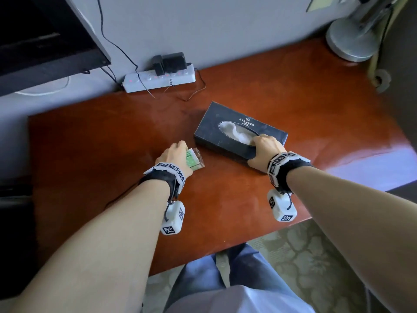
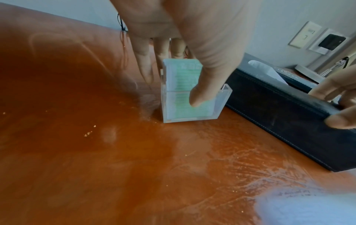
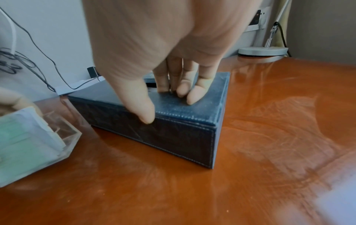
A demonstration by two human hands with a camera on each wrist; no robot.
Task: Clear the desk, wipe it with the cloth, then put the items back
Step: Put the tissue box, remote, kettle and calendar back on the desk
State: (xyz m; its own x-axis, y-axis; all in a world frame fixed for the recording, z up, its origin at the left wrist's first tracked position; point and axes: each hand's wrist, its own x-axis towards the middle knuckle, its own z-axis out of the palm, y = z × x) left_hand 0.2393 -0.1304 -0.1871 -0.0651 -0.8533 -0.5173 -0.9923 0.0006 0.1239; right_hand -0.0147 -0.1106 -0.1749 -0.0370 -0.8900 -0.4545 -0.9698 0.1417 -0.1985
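While your left hand pinches the clear card holder standing on the desk, your right hand grips the near end of the black tissue box just beside it, fingers on top, thumb on its side.

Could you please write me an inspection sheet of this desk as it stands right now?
Surface: the wooden desk is glossy, with smear marks and small crumbs showing in the left wrist view.
Job's things: the black tissue box and the clear card holder with green cards both stand on the desk, side by side. No cloth seen.
Clutter: a lamp base at the far right corner.
Hands: the left hand pinches the card holder; the right hand grips the tissue box's near end.
Cables: a power strip with plugs and thin wires against the wall.
Surroundings: grey wall, dark screen at left, patterned carpet below.
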